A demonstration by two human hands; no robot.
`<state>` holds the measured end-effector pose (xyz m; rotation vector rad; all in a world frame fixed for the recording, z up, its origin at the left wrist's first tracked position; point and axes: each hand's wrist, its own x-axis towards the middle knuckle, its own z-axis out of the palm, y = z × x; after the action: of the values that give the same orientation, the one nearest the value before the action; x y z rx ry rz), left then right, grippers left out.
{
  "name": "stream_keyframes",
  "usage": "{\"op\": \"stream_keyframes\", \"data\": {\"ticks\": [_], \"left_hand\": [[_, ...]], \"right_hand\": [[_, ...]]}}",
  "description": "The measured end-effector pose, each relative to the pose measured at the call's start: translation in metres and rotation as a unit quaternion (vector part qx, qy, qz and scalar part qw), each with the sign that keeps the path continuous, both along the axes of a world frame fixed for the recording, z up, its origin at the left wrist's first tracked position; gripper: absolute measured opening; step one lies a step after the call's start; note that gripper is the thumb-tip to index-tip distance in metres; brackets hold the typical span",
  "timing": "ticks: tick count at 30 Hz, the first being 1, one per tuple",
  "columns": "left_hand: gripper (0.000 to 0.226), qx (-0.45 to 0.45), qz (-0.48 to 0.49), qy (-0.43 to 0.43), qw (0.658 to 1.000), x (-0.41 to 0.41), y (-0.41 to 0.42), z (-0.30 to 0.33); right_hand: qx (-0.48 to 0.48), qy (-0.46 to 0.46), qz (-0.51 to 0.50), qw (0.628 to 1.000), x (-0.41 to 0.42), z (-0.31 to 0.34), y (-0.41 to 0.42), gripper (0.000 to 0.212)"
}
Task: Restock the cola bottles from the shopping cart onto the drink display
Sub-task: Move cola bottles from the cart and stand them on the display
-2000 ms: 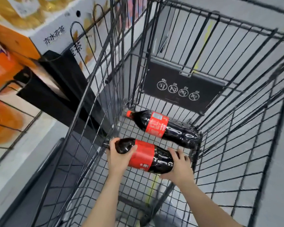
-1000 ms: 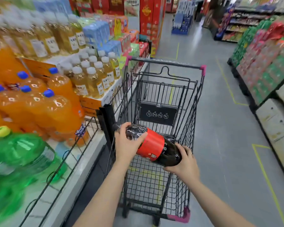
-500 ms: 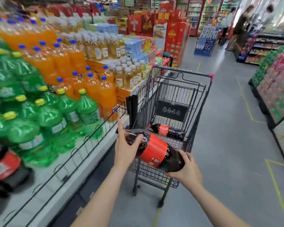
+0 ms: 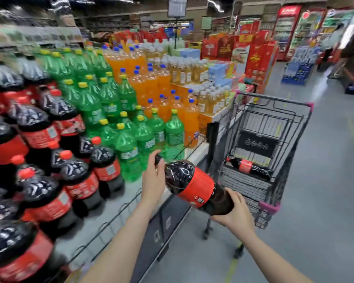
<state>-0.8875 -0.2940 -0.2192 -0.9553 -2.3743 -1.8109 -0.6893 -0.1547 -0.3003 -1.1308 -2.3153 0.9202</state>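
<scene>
Watching from the head view: both hands carry one large dark cola bottle with a red wrap label (image 4: 189,185), tilted, neck end up-left, base down-right. Left hand (image 4: 153,177) curls round the neck and shoulder; the cap is hidden behind it. Right hand (image 4: 234,212) cups the base from below, fingers wrapped up its side. I read both as clamped on that bottle.

Bottle hangs in the air just beyond the black wire rail (image 4: 119,216) edging the pale display shelf (image 4: 102,213), between shelf and black wire shopping cart with pink corner guards (image 4: 274,127). A second cola bottle (image 4: 248,166) lies on its side in the cart basket.

On the shelf, upright red-capped cola bottles (image 4: 74,176) stand at left, somewhat blurred; green bottles with yellow caps (image 4: 139,139) beside them, orange bottles with blue caps (image 4: 172,111) further along. Grey floor (image 4: 315,221) at right.
</scene>
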Motion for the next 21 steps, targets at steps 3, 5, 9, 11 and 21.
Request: {"op": "stream_keyframes", "data": {"ticks": [3, 5, 9, 11, 21], "left_hand": [[0.028, 0.001, 0.016, 0.027, 0.999, -0.026, -0.057, 0.014], [0.027, -0.003, 0.023, 0.043, 0.999, -0.043, -0.094, 0.021], [0.026, -0.012, 0.058, 0.068, 0.996, -0.074, -0.163, 0.038], [0.027, 0.002, 0.066, 0.075, 0.995, -0.088, -0.193, 0.045], [0.022, 0.003, 0.139, 0.094, 0.986, -0.135, -0.296, 0.071]], "right_hand": [[-0.008, 0.007, 0.009, 1.0, -0.031, 0.002, -0.05, 0.101], [-0.008, 0.007, 0.025, 1.0, -0.053, 0.006, -0.082, 0.101], [-0.012, 0.023, 0.064, 0.998, -0.096, 0.016, -0.139, 0.1], [-0.027, 0.033, 0.082, 0.996, -0.116, 0.02, -0.162, 0.103], [-0.027, 0.057, 0.202, 0.977, -0.21, 0.032, -0.234, 0.103]]}}
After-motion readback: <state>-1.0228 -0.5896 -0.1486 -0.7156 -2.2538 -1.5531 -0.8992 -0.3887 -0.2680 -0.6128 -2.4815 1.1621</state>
